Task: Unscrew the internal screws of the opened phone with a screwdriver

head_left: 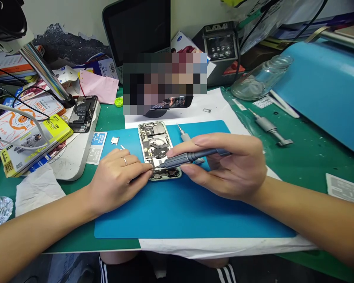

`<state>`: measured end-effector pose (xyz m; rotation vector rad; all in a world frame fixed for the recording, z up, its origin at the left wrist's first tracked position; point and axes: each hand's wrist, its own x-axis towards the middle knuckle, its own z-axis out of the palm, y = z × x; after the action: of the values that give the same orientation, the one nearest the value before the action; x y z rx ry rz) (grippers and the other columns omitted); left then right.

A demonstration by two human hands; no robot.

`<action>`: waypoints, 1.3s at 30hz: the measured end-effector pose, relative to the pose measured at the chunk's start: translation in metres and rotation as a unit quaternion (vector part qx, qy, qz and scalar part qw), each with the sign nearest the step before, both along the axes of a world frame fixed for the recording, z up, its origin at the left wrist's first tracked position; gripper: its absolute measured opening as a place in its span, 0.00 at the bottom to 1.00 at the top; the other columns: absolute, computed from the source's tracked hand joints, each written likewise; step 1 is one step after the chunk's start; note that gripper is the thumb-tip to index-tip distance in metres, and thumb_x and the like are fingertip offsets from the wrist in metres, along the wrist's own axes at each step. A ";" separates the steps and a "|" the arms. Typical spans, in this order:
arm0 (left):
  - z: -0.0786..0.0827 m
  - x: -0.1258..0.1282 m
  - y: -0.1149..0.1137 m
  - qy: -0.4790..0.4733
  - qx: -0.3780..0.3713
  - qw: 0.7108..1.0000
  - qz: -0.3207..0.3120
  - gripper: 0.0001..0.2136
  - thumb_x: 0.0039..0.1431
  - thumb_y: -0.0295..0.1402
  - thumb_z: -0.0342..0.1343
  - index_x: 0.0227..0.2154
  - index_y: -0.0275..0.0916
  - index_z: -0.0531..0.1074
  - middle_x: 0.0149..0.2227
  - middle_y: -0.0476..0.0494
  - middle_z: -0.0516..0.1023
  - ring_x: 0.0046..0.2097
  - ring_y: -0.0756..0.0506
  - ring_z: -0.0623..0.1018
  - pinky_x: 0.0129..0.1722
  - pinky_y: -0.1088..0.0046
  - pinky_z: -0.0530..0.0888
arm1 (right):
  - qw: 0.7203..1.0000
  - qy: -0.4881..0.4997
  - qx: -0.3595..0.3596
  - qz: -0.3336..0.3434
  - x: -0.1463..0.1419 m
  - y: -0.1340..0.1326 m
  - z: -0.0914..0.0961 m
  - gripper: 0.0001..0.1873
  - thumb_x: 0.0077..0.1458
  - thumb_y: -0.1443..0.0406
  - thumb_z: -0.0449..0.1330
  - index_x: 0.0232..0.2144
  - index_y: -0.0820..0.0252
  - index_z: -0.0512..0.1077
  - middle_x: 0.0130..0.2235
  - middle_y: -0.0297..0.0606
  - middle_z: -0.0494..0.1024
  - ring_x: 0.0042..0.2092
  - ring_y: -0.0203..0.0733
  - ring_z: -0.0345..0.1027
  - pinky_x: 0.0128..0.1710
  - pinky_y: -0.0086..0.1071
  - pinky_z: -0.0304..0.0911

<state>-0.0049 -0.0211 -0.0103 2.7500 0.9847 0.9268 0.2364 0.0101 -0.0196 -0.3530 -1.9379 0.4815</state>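
An opened smartphone (156,143) lies on the blue mat (129,220), its inner parts bare. In my right hand (233,165) is a dark grey screwdriver (181,159), held between thumb and fingers and angled down to the left. Its tip reaches the lower left part of the phone. My left hand (118,179), wearing a ring, has thumb and index finger pinched together by that tip, at the phone's lower left edge. What they hold, if anything, is too small to tell. A second screwdriver (184,134) lies just right of the phone, partly behind my right hand.
Small metal parts (115,140) lie left of the phone. Another screwdriver (265,125) and a glass jar (261,78) are at the right. On the left, a second opened phone (83,114) stands near stacked boxes (38,143). A dark-screened monitor (138,31) is at the back.
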 end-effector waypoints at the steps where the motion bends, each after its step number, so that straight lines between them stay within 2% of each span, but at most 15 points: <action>1: 0.000 0.000 0.000 0.000 0.000 1.000 0.001 0.05 0.67 0.28 0.58 0.37 0.36 0.78 0.29 0.47 0.80 0.30 0.48 0.76 0.32 0.69 0.69 | 1.000 0.000 -0.001 -0.002 0.000 0.000 0.000 0.34 0.54 0.73 0.67 0.60 0.48 0.64 0.42 0.34 0.85 0.41 0.41 0.83 0.48 0.36 0.80; 9: 0.000 0.001 0.000 -0.007 -0.002 1.000 0.003 0.04 0.66 0.29 0.59 0.36 0.37 0.78 0.27 0.48 0.79 0.29 0.49 0.75 0.31 0.70 0.68 | 1.000 -0.014 -0.001 -0.004 0.001 -0.001 0.000 0.33 0.55 0.72 0.66 0.60 0.45 0.64 0.43 0.34 0.85 0.40 0.41 0.83 0.46 0.38 0.80; 20: 0.001 0.000 -0.001 -0.012 -0.014 1.000 0.001 0.09 0.66 0.35 0.59 0.44 0.36 0.76 0.30 0.45 0.81 0.31 0.47 0.77 0.32 0.68 0.70 | 1.000 -0.015 0.026 -0.009 -0.002 0.000 0.000 0.37 0.56 0.72 0.65 0.64 0.48 0.60 0.41 0.36 0.85 0.38 0.41 0.82 0.42 0.35 0.80; 23: 0.002 0.000 -0.001 -0.013 -0.015 1.000 0.002 0.09 0.66 0.35 0.60 0.44 0.35 0.77 0.30 0.45 0.80 0.31 0.47 0.77 0.33 0.68 0.70 | 0.999 -0.039 0.016 -0.014 0.000 0.001 0.002 0.38 0.57 0.72 0.65 0.65 0.45 0.58 0.41 0.35 0.85 0.38 0.41 0.82 0.43 0.36 0.80; 27: 0.004 0.001 -0.002 -0.021 -0.015 1.000 0.005 0.09 0.66 0.34 0.60 0.43 0.34 0.77 0.28 0.46 0.79 0.29 0.47 0.76 0.32 0.68 0.69 | 1.000 -0.004 -0.011 -0.012 0.000 0.000 -0.001 0.38 0.57 0.71 0.66 0.65 0.45 0.58 0.41 0.35 0.83 0.38 0.40 0.82 0.43 0.34 0.80; 32: 0.004 0.001 -0.003 -0.026 -0.017 0.999 0.015 0.08 0.66 0.32 0.58 0.42 0.34 0.78 0.25 0.48 0.76 0.27 0.49 0.73 0.30 0.69 0.68 | 0.995 0.061 -0.050 -0.059 -0.003 0.001 -0.005 0.30 0.58 0.71 0.65 0.59 0.44 0.64 0.49 0.38 0.77 0.38 0.39 0.82 0.39 0.32 0.81; 35: 0.003 0.001 -0.003 -0.014 -0.008 1.000 0.016 0.06 0.66 0.30 0.58 0.39 0.34 0.78 0.24 0.49 0.75 0.26 0.49 0.72 0.29 0.70 0.67 | 0.994 0.071 -0.052 -0.059 -0.002 0.003 -0.007 0.32 0.57 0.72 0.65 0.60 0.46 0.65 0.52 0.39 0.76 0.40 0.38 0.81 0.39 0.31 0.81; 39: 0.002 0.002 -0.004 0.032 0.017 0.999 -0.040 0.08 0.66 0.30 0.56 0.37 0.34 0.79 0.24 0.49 0.74 0.25 0.49 0.71 0.27 0.67 0.65 | 0.996 0.061 -0.045 -0.049 0.000 0.005 -0.011 0.35 0.57 0.73 0.65 0.63 0.46 0.63 0.56 0.39 0.75 0.41 0.38 0.80 0.39 0.33 0.81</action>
<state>-0.0031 -0.0254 -0.0081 2.8407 0.8681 0.8554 0.2363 0.0151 -0.0304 -0.4652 -1.7764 0.5151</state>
